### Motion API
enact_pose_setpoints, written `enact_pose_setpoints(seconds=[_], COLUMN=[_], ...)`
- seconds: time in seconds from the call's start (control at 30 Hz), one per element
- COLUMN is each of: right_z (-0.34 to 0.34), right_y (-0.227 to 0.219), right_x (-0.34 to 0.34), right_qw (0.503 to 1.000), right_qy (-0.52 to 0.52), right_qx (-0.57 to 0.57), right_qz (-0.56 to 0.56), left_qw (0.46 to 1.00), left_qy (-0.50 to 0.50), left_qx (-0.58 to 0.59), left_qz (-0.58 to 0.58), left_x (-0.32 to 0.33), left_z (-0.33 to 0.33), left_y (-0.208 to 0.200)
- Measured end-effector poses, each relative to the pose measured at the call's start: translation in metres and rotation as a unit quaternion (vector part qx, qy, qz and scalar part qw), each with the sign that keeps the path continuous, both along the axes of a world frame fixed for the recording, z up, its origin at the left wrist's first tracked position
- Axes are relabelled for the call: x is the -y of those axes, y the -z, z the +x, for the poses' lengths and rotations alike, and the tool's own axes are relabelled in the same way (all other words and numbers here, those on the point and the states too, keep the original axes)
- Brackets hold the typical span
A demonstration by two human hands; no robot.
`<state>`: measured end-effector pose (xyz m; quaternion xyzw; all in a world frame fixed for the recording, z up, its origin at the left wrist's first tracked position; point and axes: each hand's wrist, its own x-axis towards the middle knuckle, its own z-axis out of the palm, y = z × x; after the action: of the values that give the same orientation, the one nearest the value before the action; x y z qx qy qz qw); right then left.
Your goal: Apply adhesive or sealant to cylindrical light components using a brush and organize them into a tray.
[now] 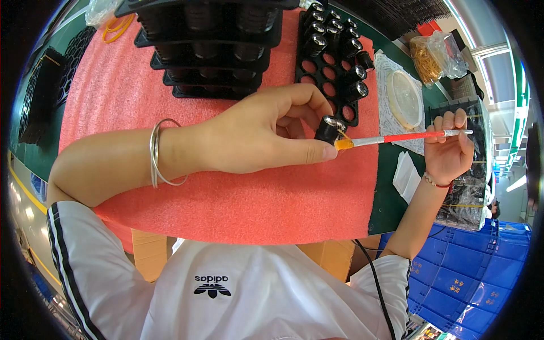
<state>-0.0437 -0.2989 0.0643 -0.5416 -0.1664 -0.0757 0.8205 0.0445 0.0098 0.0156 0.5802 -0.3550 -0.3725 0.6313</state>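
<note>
Brush [405, 137] and black cylinder [325, 131] brought close over pink foam

A green bench [383, 195] bears a pink foam mat [255, 198], with stacked black trays [212, 42] at 11 o'clock and a holed tray [319, 70] of similar cylinders [315, 45] at 1 o'clock. Near 12 o'clock, the left hand [266, 130] is partly curled, thumb and forefinger closed on the black cylinder at 2 o'clock. At 3 o'clock, the right hand [450, 153] pinches the brush by its handle end, fingers half bent. The brush, pointing toward 9 o'clock, looks light, its handle stiff, its bristles [343, 145] soft; the handle suits a fingertip grip. The smaller cylinder appears rigid and fairly light, perhaps slick at its shiny top [335, 121]; its dark side seems the surer hold. Whether the bristles touch it cannot be told.
</note>
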Motion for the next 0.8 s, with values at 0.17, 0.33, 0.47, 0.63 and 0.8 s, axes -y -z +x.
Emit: enact_pose_setpoints(seconds=[0.17, 0.33, 0.47, 0.63, 0.8], right_z=[-0.0001, 0.0001, 0.0, 0.0002, 0.0002], right_y=[0.0001, -0.0001, -0.0003, -0.0001, 0.0002], right_x=[0.0007, 0.0008, 0.0007, 0.0, -0.0001], right_qw=[1.0, 1.0, 1.0, 1.0, 1.0], right_qy=[0.001, -0.002, -0.001, 0.0, 0.009], right_qx=[-0.001, -0.001, -0.001, 0.0, -0.004], right_qz=[0.0, -0.002, -0.001, -0.007, -0.01], left_qw=[1.0, 1.0, 1.0, 1.0, 0.999], left_qy=[0.002, 0.008, 0.01, 0.016, 0.023], left_qx=[0.002, 0.015, 0.021, 0.022, 0.021], left_qz=[-0.006, 0.014, 0.009, 0.001, -0.004], left_x=[0.0006, -0.0004, -0.0002, -0.0007, -0.0003], left_z=[-0.0007, 0.0001, -0.0003, -0.0007, -0.0016], left_y=[0.0022, -0.001, -0.0004, 0.0012, 0.0021])
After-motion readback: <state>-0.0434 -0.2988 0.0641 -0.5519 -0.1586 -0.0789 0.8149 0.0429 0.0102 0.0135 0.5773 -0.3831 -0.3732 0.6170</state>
